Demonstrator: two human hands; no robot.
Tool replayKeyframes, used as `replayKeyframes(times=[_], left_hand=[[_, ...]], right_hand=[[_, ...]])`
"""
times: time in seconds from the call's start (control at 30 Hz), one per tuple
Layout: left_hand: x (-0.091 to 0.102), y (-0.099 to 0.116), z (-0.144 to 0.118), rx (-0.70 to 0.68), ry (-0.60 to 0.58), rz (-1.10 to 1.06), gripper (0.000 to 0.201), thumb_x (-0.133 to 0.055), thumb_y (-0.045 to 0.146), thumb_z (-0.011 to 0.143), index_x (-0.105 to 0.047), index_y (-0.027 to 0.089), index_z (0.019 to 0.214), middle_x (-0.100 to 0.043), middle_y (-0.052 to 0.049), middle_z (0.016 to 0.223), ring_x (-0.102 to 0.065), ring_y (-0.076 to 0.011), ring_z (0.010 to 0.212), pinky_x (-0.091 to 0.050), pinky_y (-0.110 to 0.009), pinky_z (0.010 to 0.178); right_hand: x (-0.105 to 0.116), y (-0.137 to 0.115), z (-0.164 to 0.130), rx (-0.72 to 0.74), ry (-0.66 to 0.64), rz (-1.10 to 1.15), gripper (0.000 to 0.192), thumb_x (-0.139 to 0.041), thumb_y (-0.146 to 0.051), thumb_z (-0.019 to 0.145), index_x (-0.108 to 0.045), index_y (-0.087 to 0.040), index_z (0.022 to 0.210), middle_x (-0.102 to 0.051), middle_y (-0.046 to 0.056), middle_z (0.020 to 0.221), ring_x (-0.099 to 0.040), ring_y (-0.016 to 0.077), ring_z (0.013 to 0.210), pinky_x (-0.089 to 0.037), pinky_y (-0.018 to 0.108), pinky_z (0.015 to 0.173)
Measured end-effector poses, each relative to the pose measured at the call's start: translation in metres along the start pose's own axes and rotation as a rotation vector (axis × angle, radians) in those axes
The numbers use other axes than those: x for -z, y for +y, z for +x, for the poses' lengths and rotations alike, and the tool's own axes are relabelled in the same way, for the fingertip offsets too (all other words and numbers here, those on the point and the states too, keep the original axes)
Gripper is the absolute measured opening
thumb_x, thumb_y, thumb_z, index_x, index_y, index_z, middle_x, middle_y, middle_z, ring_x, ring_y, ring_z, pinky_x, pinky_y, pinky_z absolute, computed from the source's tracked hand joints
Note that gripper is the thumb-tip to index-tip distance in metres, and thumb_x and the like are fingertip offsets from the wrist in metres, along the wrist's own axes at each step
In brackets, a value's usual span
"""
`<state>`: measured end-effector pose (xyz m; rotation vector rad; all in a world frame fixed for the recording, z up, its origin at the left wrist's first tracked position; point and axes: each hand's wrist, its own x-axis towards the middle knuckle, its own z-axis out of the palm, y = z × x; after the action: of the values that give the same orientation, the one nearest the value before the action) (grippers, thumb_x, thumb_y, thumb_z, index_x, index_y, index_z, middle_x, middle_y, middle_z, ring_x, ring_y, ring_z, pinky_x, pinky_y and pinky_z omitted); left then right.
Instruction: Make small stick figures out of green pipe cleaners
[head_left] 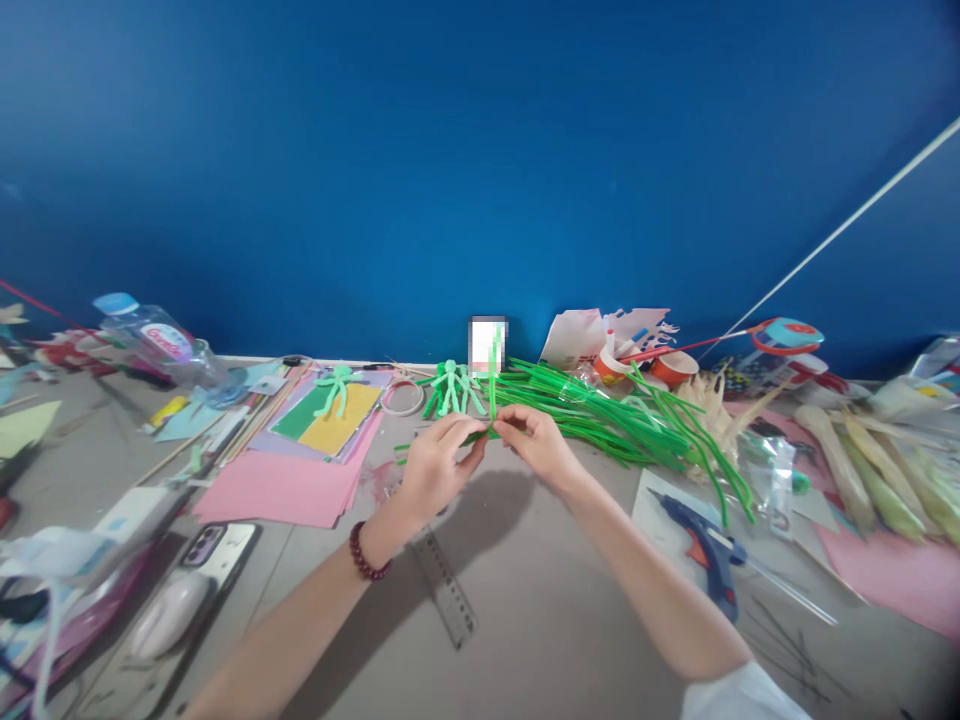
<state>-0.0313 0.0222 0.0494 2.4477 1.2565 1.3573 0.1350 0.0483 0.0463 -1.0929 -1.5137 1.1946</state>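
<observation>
left hand [433, 466]: fingers curled, thumb and forefinger pinched on the near end of a green pipe cleaner [493, 385]; dark red bead bracelet [365, 556] on the wrist.
right hand [534, 441]: fingertips closed on the same pipe cleaner, meeting the left hand's fingertips at the middle; forearm runs back to the lower right, white sleeve [742, 695] at the edge.
pipe cleaner: bent where the two hands grip it, one arm standing up past the fingers, the rest lying short between the fingertips, held just above the desk [540, 600].
beyond the hands: a finished green pipe-cleaner figure [452, 387] lies on the desk, just left of the raised stem; a pixelated white patch sits behind it against the blue wall [480, 170].
right of the right hand: loose heap of green pipe cleaners [615, 415], spread toward the far right; paper cups [673, 367] behind them; dried corn husks [862, 465] farther out.
near the right forearm: blue glue gun [705, 550] on a white sheet.
under the left wrist: clear ruler [448, 590] flat on the desk.
left of the left hand: tape ring [403, 397], then pink paper [289, 485] with green and yellow sheets [334, 420] on top and a second pale green figure [335, 387].
far left: plastic water bottle [161, 340] on its side; phone [214, 550] and white mouse [169, 610] nearer the body.
</observation>
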Motion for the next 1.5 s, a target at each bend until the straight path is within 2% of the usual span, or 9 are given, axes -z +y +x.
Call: replayKeyframes(times=[0.13, 0.3, 0.47, 0.7, 0.83, 1.03, 1.3, 1.37, 1.5], left_hand=[[0.004, 0.001, 0.001, 0.133, -0.083, -0.078, 0.013, -0.050, 0.023, 0.086, -0.061, 0.019, 0.092, -0.067, -0.005, 0.085, -0.062, -0.0149, 0.075, -0.048, -0.025, 0.069], [0.007, 0.004, 0.003, 0.240, -0.190, -0.136, 0.015, -0.047, 0.023, 0.088, -0.061, 0.018, 0.086, -0.067, -0.003, 0.079, -0.060, -0.0140, 0.069, -0.044, -0.023, 0.062], [0.008, 0.003, 0.006, 0.295, -0.181, -0.282, 0.018, -0.045, 0.023, 0.088, -0.059, 0.018, 0.079, -0.062, -0.002, 0.076, -0.056, -0.0128, 0.070, -0.042, -0.022, 0.062], [0.006, 0.003, 0.005, 0.368, -0.149, -0.313, 0.012, -0.050, 0.022, 0.083, -0.061, 0.018, 0.081, -0.062, -0.001, 0.072, -0.054, -0.0113, 0.063, -0.042, -0.022, 0.059], [0.006, 0.004, 0.005, 0.428, -0.120, -0.344, 0.004, -0.057, 0.017, 0.076, -0.061, 0.017, 0.077, -0.064, -0.001, 0.071, -0.058, -0.0124, 0.064, -0.045, -0.021, 0.058], [0.006, 0.005, 0.006, 0.463, -0.094, -0.442, 0.008, -0.061, 0.023, 0.075, -0.065, 0.016, 0.075, -0.069, -0.004, 0.076, -0.063, -0.0149, 0.067, -0.049, -0.023, 0.058], [0.000, 0.004, 0.002, 0.496, -0.101, -0.472, 0.014, -0.060, 0.026, 0.075, -0.068, 0.015, 0.070, -0.070, -0.005, 0.073, -0.062, -0.0166, 0.068, -0.048, -0.024, 0.058], [-0.002, 0.001, 0.001, 0.534, -0.121, -0.498, 0.015, -0.061, 0.027, 0.074, -0.067, 0.015, 0.067, -0.068, -0.005, 0.069, -0.061, -0.0157, 0.064, -0.046, -0.024, 0.055], [-0.004, -0.005, 0.002, 0.627, -0.244, -0.592, 0.019, -0.065, 0.032, 0.071, -0.067, 0.014, 0.065, -0.065, -0.004, 0.065, -0.056, -0.0138, 0.059, -0.043, -0.024, 0.053]], right_hand=[[0.001, 0.000, -0.001, 0.185, 0.048, -0.204, 0.009, -0.055, -0.026, 0.078, -0.058, -0.018, 0.075, -0.058, 0.001, 0.074, -0.052, 0.0130, 0.069, -0.039, 0.023, 0.058], [0.001, -0.003, -0.003, 0.281, 0.042, -0.289, 0.010, -0.052, -0.023, 0.081, -0.059, -0.018, 0.074, -0.058, 0.002, 0.075, -0.052, 0.0135, 0.069, -0.040, 0.025, 0.061], [0.001, -0.004, -0.002, 0.234, 0.021, -0.228, 0.010, -0.053, -0.024, 0.080, -0.060, -0.018, 0.074, -0.057, 0.001, 0.072, -0.052, 0.0134, 0.068, -0.039, 0.024, 0.059], [0.004, -0.007, -0.001, 0.023, -0.077, -0.007, 0.017, -0.056, -0.032, 0.077, -0.062, -0.017, 0.081, -0.054, -0.002, 0.063, -0.045, 0.0088, 0.051, -0.037, 0.023, 0.050], [0.004, -0.012, -0.002, -0.035, -0.106, 0.054, 0.019, -0.062, -0.032, 0.072, -0.064, -0.017, 0.083, -0.058, -0.001, 0.068, -0.044, 0.0077, 0.050, -0.036, 0.023, 0.049], [0.006, -0.017, -0.004, -0.020, -0.120, 0.026, 0.018, -0.064, -0.030, 0.070, -0.066, -0.016, 0.080, -0.062, 0.001, 0.074, -0.047, 0.0092, 0.057, -0.037, 0.023, 0.052], [0.008, -0.010, -0.003, 0.069, -0.143, -0.088, 0.018, -0.061, -0.027, 0.073, -0.068, -0.018, 0.086, -0.063, 0.003, 0.083, -0.051, 0.0119, 0.067, -0.040, 0.026, 0.063], [0.007, -0.007, -0.002, 0.058, -0.139, -0.107, 0.017, -0.063, -0.028, 0.072, -0.069, -0.018, 0.084, -0.062, 0.002, 0.079, -0.050, 0.0115, 0.064, -0.039, 0.026, 0.062], [0.004, -0.002, 0.001, 0.044, -0.115, -0.129, 0.015, -0.065, -0.032, 0.071, -0.068, -0.017, 0.076, -0.062, 0.001, 0.073, -0.049, 0.0115, 0.062, -0.037, 0.025, 0.058]])
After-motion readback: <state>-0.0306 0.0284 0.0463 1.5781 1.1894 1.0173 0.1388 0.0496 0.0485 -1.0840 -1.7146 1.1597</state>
